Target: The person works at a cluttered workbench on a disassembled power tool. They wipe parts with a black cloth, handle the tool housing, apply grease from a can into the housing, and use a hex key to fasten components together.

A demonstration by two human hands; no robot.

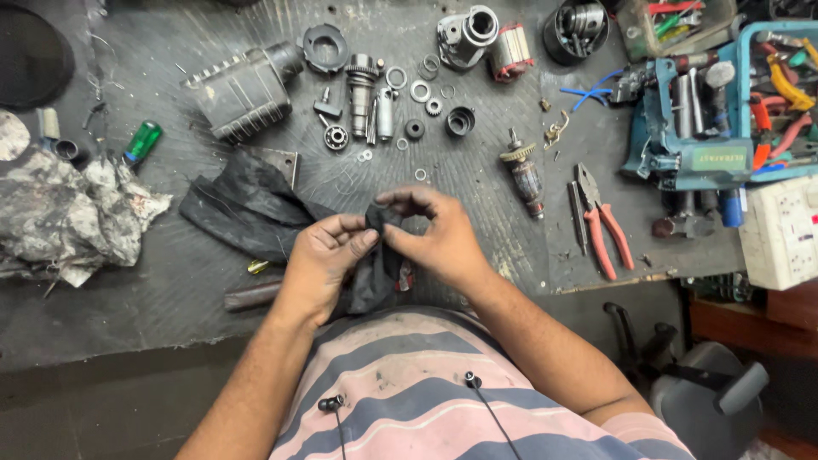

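Left hand [328, 255], right hand [430, 234] both pinch black rag [375, 273]; blue tray [767, 94] at 2 o'clock holds tools.

Pink-and-grey striped shirt [409, 383], dangling earbuds [331, 403]

Black cloth [375, 255] in both hands. Dark grey bench [170, 290], scratched pale. Red-handled pliers [603, 223]. Green-capped tube [142, 141]. Teal drill body [682, 136]. White socket strip [780, 230] with red switches. Copper-red windings on armature [527, 179]. Silver washers [419, 90]. Grey, black-stained rag [68, 213]. Pink and slate-blue striped shirt [409, 392], thin white lines. Black earbuds [331, 402].
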